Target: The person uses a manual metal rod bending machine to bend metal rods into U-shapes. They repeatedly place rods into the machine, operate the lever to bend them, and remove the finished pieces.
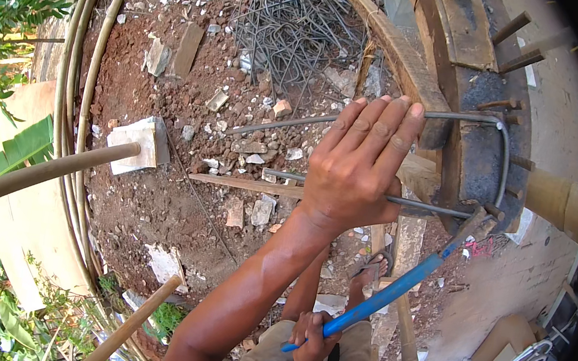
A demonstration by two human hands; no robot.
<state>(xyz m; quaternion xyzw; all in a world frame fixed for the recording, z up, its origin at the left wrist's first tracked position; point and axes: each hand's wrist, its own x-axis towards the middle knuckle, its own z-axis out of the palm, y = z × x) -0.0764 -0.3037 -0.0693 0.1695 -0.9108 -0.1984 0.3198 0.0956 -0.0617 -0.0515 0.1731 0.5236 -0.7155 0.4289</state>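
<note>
My left hand (360,160) lies over a bent steel bar (505,153), fingertips at its upper leg and thumb by the lower one. The bar has a squared U bend at a dark bending block (481,92) with short metal pins standing out of it. Low in the picture, my right hand (313,338) grips a long blue-handled bending lever (383,293), whose metal head meets the pins near the lower corner of the bend. Part of the bar is hidden under my left hand.
A tangle of steel rods (290,25) lies on rubble-strewn soil (126,211) at the top. Bamboo poles (66,117), a pale board (6,218) and plants fill the left. A paved strip (521,288) runs along the right, with scraps (500,343). My legs and sandalled foot show below.
</note>
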